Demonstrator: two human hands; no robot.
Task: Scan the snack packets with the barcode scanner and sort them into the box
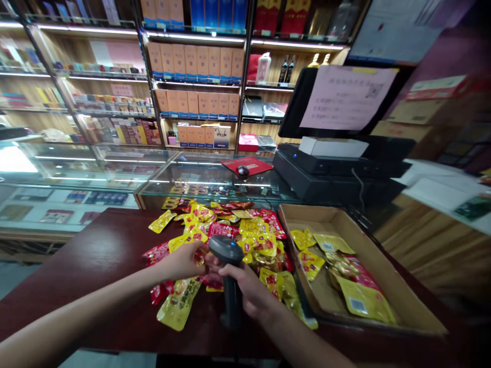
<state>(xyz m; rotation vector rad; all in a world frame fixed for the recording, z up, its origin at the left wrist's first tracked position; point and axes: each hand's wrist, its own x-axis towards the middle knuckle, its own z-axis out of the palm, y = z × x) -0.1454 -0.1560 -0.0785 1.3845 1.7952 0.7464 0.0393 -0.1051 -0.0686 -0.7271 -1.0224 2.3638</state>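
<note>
A dark handheld scanner (pixel 232 278) with a small blue light stands upright on the table's near side, and my right hand (pixel 251 291) is closed around it. Just left of the scanner head, my left hand (pixel 194 259) has its fingers curled at the pile; whatever they grip is too small and blurred to name. Yellow and red snack packets (pixel 259 240) lie heaped behind and around both hands. Nearest the front edge is a long yellow packet (pixel 179 305). To the right, an open cardboard box (pixel 406 301) holds several yellow and red packets.
The dark red table (pixel 80 271) meets a glass display counter (pixel 161 176) at the back. On that counter are a mouse (pixel 243 170) on a red mat and a black register (pixel 326 174) with a monitor. Stocked shelves line the wall.
</note>
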